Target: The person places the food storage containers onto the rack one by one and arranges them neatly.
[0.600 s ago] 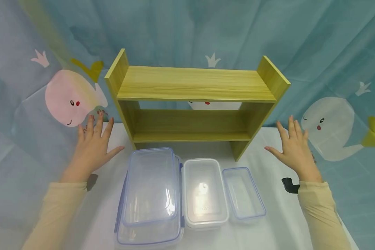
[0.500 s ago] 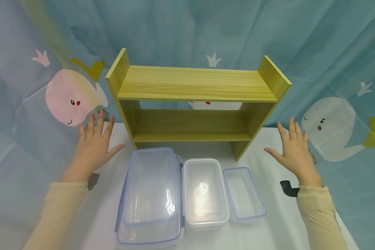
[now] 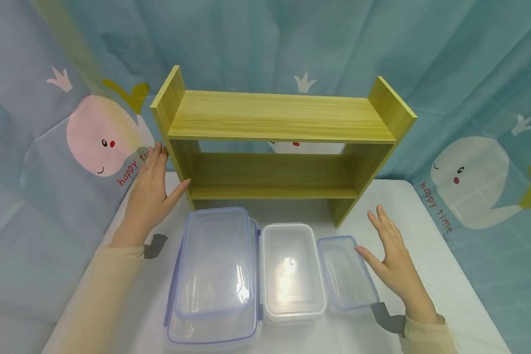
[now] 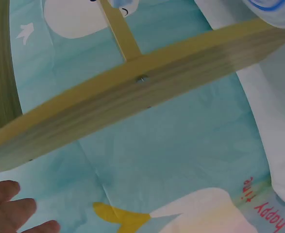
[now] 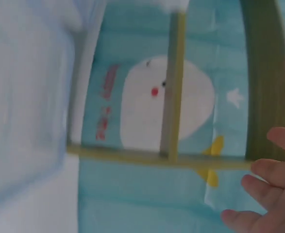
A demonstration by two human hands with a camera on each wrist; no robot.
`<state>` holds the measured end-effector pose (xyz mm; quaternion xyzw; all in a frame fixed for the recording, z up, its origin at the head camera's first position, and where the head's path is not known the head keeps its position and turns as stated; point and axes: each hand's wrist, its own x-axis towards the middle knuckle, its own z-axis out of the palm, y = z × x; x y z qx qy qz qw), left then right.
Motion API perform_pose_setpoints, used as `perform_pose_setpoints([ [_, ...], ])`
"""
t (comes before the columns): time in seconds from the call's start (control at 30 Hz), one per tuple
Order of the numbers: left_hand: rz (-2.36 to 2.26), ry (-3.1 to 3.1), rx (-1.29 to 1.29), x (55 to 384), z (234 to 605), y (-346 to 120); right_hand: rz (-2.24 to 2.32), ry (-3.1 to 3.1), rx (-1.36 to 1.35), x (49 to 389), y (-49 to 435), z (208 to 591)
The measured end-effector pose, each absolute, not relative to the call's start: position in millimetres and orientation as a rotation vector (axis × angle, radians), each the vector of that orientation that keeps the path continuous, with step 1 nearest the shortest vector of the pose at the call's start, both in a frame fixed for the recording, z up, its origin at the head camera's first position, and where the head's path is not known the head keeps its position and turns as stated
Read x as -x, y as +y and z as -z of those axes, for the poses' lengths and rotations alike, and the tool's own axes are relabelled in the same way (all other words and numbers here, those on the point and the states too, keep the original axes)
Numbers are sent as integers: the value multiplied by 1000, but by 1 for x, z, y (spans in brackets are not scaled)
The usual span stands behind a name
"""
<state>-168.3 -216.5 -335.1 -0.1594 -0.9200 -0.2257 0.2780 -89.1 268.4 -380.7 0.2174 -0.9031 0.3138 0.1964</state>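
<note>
My left hand (image 3: 148,196) is beside the left side panel of a wooden shelf (image 3: 274,120), fingers straight and thumb spread, holding nothing. In the left wrist view its fingertips (image 4: 16,206) appear at the lower left, near the shelf panel's edge. To the right, my right hand (image 3: 394,255) hovers by the small clear container (image 3: 347,273) with a blue rim, its fingers extended. Left of that lies a white-rimmed clear container (image 3: 294,270). A blue-rimmed clear container (image 3: 217,260) rests on a larger lidded box (image 3: 212,328) with blue clips.
A white table (image 3: 429,236) carries everything. Behind it hangs a teal curtain (image 3: 256,39) printed with whales and crowns. The shelf has two wooden boards between its side panels and stands at the table's back.
My left hand has moved right, toward the shelf's left panel. My right hand has come down and left, toward the small container. The shelf and containers stay in place.
</note>
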Motion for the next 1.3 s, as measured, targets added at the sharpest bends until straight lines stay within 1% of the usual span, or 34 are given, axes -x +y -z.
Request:
perform_pose_setpoints([
  [0.2, 652, -2271, 389, 177, 338, -205, -1012, -2429, -695, 62, 233, 399],
  [0.47, 945, -2127, 315, 187, 340, -196, -1197, -2440, -888, 40, 203, 427],
  [0.67, 1201, -2100, 227, 192, 338, -194, -1261, -2434, -902, 37, 196, 438],
  [0.8, 1282, -2091, 191, 195, 337, -195, -1252, -2406, -899, 37, 193, 442],
  [1.07, 1185, -2082, 209, 200, 337, -194, -1248, -2465, -839, 36, 193, 445],
  [1.3, 1101, -2048, 305, 202, 339, -202, -1241, -2450, -858, 35, 190, 446],
])
